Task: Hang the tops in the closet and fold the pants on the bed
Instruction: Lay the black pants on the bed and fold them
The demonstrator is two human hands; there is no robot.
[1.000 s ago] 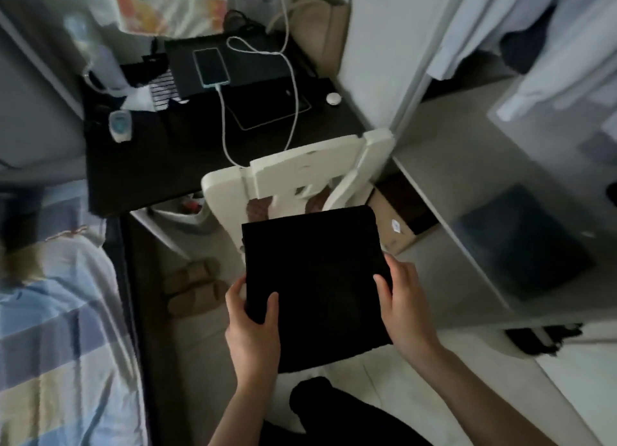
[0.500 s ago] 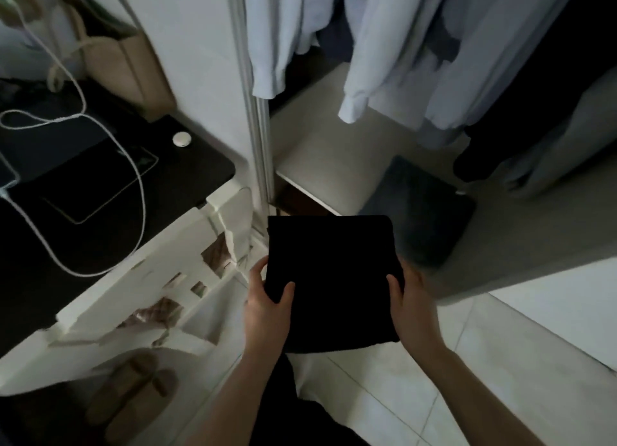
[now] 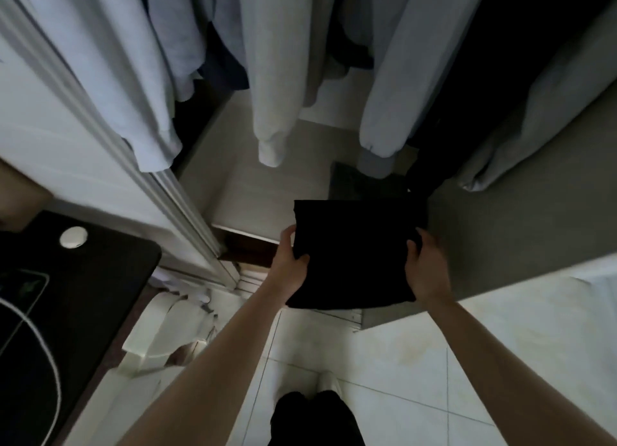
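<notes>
Both hands (image 3: pixel 357 265) grip folded black pants (image 3: pixel 357 255) by edges.

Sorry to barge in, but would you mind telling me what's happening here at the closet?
A person is holding a folded black garment flat, gripping it with the left hand and right hand, over the closet shelf. Pale tops hang above, and another dark folded piece already lies on the shelf.

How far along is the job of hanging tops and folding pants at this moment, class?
Done: light tops hang in the closet, and the black garment is already folded. In hand: left hand and right hand hold it over the closet shelf. Left: setting it down; the bed is out of view.
</notes>
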